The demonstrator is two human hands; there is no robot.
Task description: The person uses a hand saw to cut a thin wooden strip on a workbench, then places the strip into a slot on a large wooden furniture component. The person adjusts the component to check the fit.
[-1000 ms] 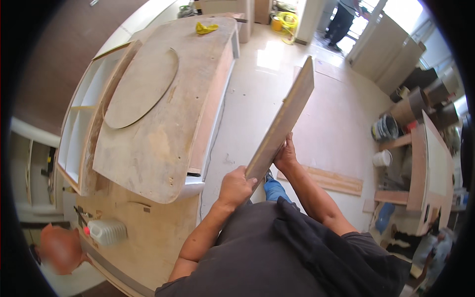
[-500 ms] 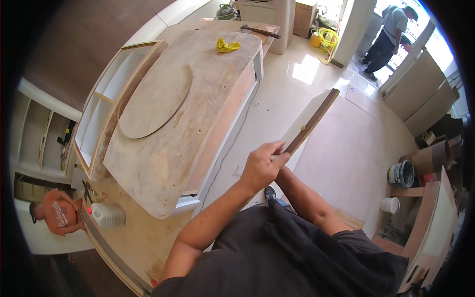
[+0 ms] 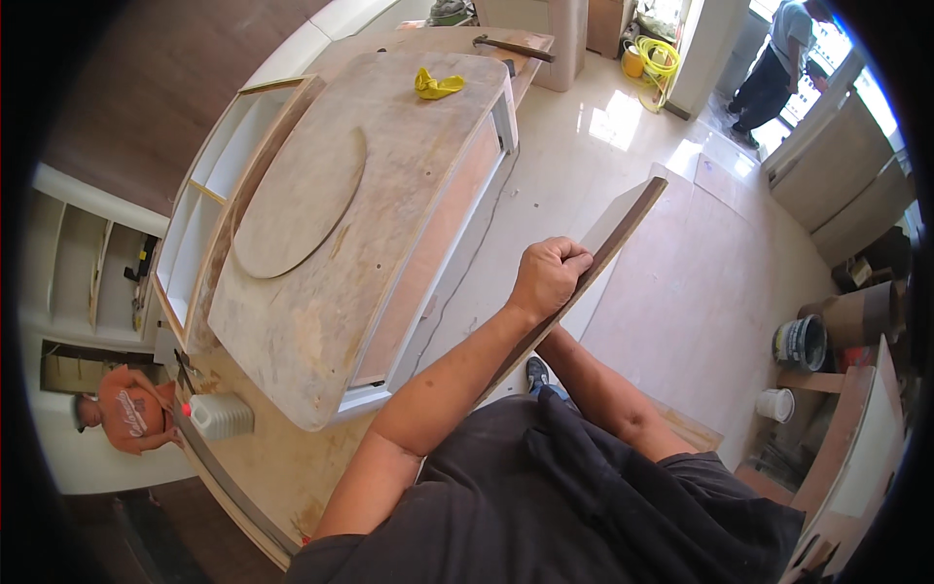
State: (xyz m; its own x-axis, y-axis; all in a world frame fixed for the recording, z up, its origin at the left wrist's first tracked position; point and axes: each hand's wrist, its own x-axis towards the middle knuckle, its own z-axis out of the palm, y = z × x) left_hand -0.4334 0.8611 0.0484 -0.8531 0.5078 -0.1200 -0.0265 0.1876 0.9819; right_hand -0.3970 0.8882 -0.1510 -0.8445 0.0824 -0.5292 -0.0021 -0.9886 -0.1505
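My left hand [image 3: 547,277] is clenched around a long thin board [image 3: 623,226], held edge-on and slanting up to the right over the floor. The board has a pale face and a dark edge. My right forearm [image 3: 603,394] reaches up under the board, and its hand is hidden behind the board and my left forearm. Left of the board stands a big workbench [image 3: 409,195] with a worn plywood top.
On the bench lie a round wooden disc [image 3: 302,200], a yellow cloth [image 3: 438,85] and a hammer [image 3: 511,46]. A white jug [image 3: 222,416] sits at its near end. A person in orange [image 3: 131,414] crouches left; another person [image 3: 773,68] stands at the doorway. Buckets [image 3: 800,343] stand right.
The board has turned from showing its broad face to edge-on and now leans lower. My left hand has slid higher along it, and my right hand has gone out of sight behind it.
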